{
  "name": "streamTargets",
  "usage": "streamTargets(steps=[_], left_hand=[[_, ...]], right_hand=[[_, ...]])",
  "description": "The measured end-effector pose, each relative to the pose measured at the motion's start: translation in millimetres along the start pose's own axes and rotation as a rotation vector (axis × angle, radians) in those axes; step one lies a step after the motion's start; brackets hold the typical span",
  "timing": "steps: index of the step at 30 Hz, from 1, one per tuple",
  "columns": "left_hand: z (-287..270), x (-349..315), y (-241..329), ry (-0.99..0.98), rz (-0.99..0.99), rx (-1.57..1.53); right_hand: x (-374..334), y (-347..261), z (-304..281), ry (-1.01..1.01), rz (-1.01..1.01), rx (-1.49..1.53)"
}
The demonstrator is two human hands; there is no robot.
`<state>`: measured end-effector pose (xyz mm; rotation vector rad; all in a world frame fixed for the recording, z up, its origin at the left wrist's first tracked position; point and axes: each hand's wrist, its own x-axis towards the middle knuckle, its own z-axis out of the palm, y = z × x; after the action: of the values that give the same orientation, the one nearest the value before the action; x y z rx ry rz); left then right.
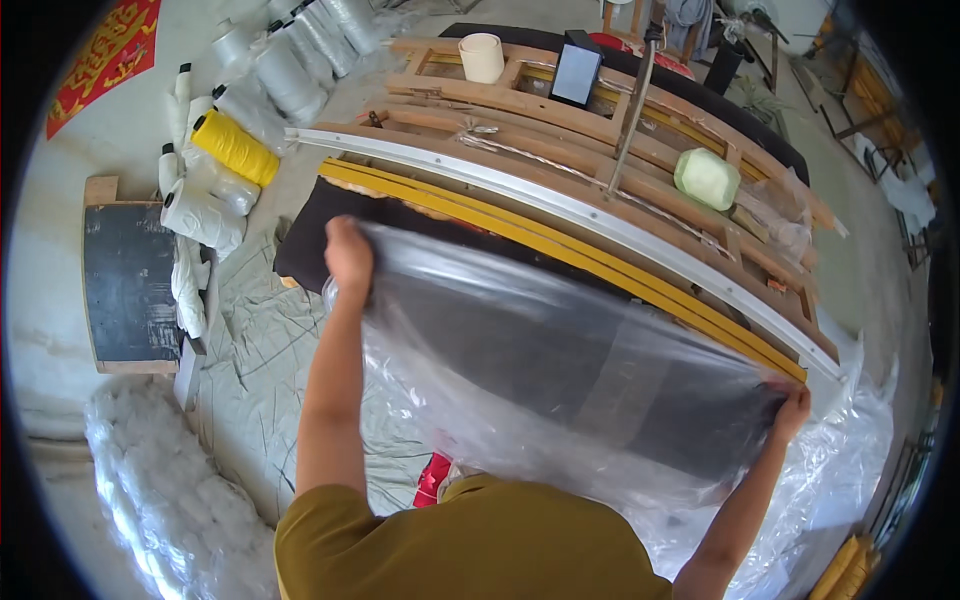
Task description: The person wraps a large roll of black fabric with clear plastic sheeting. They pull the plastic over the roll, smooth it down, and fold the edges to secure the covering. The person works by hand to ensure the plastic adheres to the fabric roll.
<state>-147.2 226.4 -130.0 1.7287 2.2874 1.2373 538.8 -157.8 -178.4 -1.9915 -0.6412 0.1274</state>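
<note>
Stretched between my two hands is a clear plastic sheet (520, 330), its top edge pulled taut and the rest hanging down toward me. My left hand (350, 258) closes on its upper left corner, slightly blurred, beside a dark fabric panel (305, 230). At the sheet's right corner, my right hand (790, 408) grips the plastic just below the end of a yellow rail (560, 255). Dark material shows through the sheet, along with a paler band right of its middle. The fingertips of both hands are partly hidden.
Beyond the yellow rail run a silver metal rail (545, 195) and a wooden frame (440, 85). A blue-grey box (576, 68), a cream roll (481, 58) and a pale green roll (707, 179) rest on it. Yarn cones (235, 147) stand left; a filled plastic bag (170, 490) lies lower left.
</note>
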Motion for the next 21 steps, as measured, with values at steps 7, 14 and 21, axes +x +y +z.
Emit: streamTargets(steps=[7,14,21], left_hand=[[44.5,23.7,26.0,0.034,0.085,-0.154],[56.3,22.5,30.5,-0.028,0.119,-0.261],[22.9,28.4,-59.5,0.125,-0.204,-0.997]], right_hand=[[36.9,23.5,3.6,0.323,0.007,-0.364],[41.5,99.6,-59.1,-0.009,-0.258,-0.872],[-4.8,-58.1,10.3,0.046,0.121,0.108]])
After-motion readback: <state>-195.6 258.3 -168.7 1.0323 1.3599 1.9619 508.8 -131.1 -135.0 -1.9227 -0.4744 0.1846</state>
